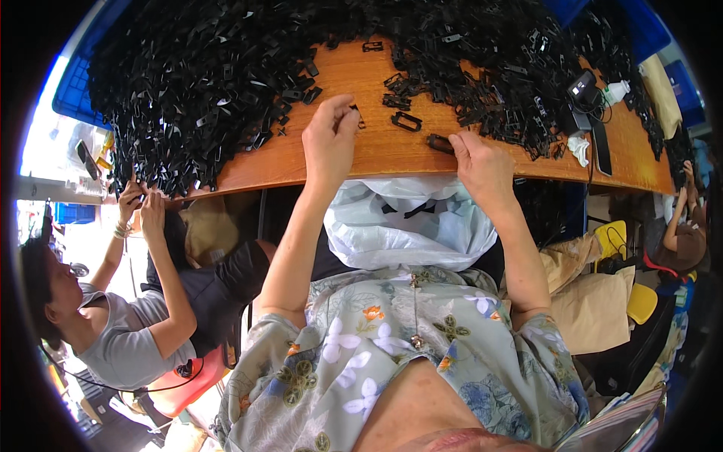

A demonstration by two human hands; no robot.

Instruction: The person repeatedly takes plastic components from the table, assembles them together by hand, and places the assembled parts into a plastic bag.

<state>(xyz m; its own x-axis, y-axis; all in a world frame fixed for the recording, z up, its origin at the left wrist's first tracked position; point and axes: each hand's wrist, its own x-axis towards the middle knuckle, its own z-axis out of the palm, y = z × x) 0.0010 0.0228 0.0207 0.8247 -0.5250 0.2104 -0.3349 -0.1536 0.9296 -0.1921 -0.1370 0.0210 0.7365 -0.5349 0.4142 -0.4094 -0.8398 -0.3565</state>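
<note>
My left hand [329, 143] is over the wooden tabletop [263, 164], its thumb and fingertips pinched round a small dark piece that mostly hides behind them. Near the table's front edge, my right hand [483, 169] grips one end of a black plastic frame [439, 143], oblong with an opening in it. Between the hands, slightly farther off, another black frame [407, 121] lies flat. A white plastic bag [410, 237] hangs open below the table edge in front of me, with a few black pieces [410, 209] inside.
Large heaps of small black plastic parts [188, 90] cover the table's left and far right [512, 83]. A black device with a cable [582, 87] and a crumpled tissue [578, 149] lie at the right. Co-workers sit at the left [135, 324] and far right [685, 233].
</note>
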